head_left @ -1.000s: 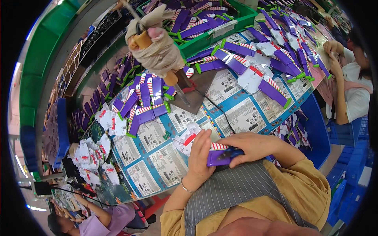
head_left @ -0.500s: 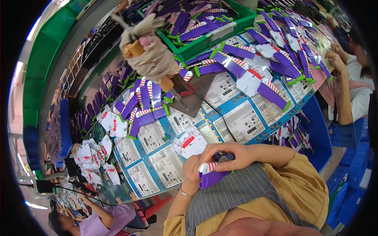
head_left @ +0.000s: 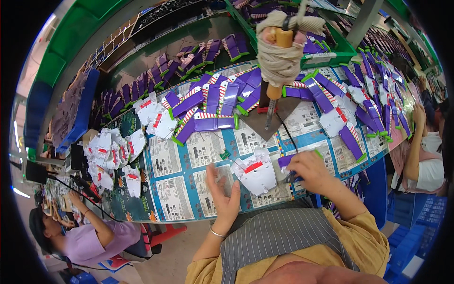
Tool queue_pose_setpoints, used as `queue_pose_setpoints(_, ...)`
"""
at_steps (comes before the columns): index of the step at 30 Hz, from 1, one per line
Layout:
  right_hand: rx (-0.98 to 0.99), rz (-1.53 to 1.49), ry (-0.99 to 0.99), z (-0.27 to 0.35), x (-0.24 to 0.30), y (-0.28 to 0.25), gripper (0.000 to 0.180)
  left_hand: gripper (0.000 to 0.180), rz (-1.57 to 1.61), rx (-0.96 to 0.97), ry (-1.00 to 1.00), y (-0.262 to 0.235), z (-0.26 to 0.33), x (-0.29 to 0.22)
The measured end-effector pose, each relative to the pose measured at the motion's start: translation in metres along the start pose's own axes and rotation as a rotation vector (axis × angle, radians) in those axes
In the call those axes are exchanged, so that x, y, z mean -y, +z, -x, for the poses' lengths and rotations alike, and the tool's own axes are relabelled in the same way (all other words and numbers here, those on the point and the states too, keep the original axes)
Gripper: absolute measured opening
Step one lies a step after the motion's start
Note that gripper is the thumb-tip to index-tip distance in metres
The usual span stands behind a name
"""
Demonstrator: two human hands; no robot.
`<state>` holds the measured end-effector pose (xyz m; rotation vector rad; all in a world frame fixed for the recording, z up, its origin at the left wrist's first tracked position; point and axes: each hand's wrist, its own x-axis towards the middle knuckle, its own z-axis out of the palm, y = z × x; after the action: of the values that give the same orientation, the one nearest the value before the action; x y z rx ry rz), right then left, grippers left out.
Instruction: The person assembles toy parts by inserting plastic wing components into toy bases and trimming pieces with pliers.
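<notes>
My right hand has its fingers bent over a purple plastic toy part, whose green tip shows past the hand. Dark-handled pliers show just below those fingers, partly hidden. My left hand is empty above the table's near edge, fingers apart. Between the hands lies a white plastic shell with a red strip. Beside it, near my left fingertips, is a small green circuit board with a thin wire.
A cloth-wrapped soldering iron hangs tip-down over a dark plate. Purple toy parts lie beyond, white shells to the left. A green crate stands at the back. Other people sit at left and right.
My hands have parted: the left let go and opened toward the left, while the right carried the purple part forward and right over the table. The view has shifted too.
</notes>
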<state>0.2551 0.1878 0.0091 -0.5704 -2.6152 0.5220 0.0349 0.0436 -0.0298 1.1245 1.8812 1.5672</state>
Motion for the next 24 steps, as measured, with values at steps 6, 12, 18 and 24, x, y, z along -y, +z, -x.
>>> queue_pose_setpoints(6,0.066,0.009,-0.160,-0.011,0.012,0.017,0.021,0.068,0.524,0.295,-0.380,0.019,0.003,-0.007)
queue_pose_setpoints(12,0.097,-0.017,-0.270,-0.020,0.011,0.005,0.019,0.068,0.565,0.389,-0.384,0.013,-0.002,-0.023)
queue_pose_setpoints(18,0.092,-0.400,0.041,-0.016,0.016,0.008,0.035,0.069,0.662,0.392,-0.538,0.007,-0.001,-0.025)
queue_pose_setpoints(24,0.177,-0.636,0.242,-0.022,0.012,0.005,0.034,0.069,0.686,0.351,-0.581,0.011,-0.007,-0.032)
